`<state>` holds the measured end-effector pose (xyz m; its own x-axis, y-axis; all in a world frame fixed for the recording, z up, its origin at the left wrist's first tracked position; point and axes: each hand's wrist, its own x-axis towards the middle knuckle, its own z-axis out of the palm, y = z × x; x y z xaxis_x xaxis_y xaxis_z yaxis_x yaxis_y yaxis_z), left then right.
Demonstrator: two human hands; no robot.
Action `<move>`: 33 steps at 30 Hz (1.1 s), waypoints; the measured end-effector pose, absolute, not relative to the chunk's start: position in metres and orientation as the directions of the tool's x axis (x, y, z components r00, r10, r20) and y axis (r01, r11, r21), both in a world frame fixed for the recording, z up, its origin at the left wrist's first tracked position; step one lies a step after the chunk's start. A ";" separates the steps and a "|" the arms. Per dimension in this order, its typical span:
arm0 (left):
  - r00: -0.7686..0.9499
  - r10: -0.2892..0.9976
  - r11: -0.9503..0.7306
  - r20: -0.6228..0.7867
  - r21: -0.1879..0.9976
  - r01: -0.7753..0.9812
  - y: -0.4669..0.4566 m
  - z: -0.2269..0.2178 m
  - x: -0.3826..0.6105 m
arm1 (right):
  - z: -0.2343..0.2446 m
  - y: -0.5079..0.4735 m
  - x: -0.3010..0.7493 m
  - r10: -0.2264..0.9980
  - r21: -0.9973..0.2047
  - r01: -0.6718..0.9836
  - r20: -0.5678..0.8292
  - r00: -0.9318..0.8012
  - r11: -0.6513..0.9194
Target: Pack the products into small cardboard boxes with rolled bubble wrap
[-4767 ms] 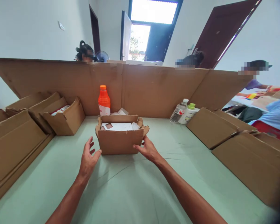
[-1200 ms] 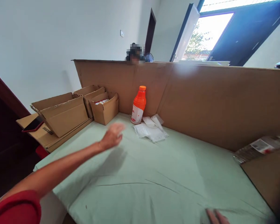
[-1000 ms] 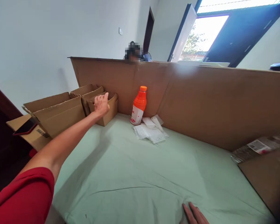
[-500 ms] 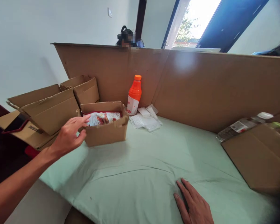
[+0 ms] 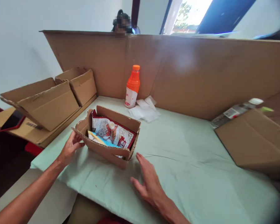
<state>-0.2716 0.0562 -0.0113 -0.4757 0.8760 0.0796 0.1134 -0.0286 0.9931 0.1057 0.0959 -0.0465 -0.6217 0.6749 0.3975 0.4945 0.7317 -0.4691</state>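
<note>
A small open cardboard box stands at an angle on the green cloth in front of me. Inside it lie a white packet with a dark red edge and a blue and yellow packet. My left hand is at the box's left end, thumb apart from the fingers; some fingertips are hidden under the overhanging edge. By the front right corner of the box, my right hand is open, fingers stretched and thumb spread, holding nothing.
Behind the box stand an orange bottle and clear plastic packets. Larger cardboard boxes sit at left. At right, a clear bottle leans behind a cardboard box. A cardboard panel closes the back; a person's head shows above it.
The small box has come toward me and turned, with my left hand still at its left end. My right hand has moved left and forward from the cloth to the box's right corner.
</note>
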 end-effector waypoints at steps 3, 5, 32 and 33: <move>-0.461 0.886 0.028 -0.054 0.998 -0.062 0.072 -0.026 -0.255 | -0.045 0.105 0.079 0.711 -0.586 0.446 0.361 -0.604 0.676; -0.477 0.878 0.001 -0.049 0.995 -0.099 0.076 -0.035 -0.238 | -0.043 0.113 0.076 0.766 -0.675 0.430 0.327 -0.554 0.599; -0.331 0.919 -0.061 0.214 0.907 0.417 0.133 -0.124 -0.160 | -0.002 0.408 0.154 0.947 -0.755 0.573 0.279 -0.156 0.317; -0.337 0.916 -0.060 0.219 0.904 0.424 0.132 -0.129 -0.162 | -0.003 0.431 0.141 0.942 -0.741 0.585 0.300 -0.149 0.328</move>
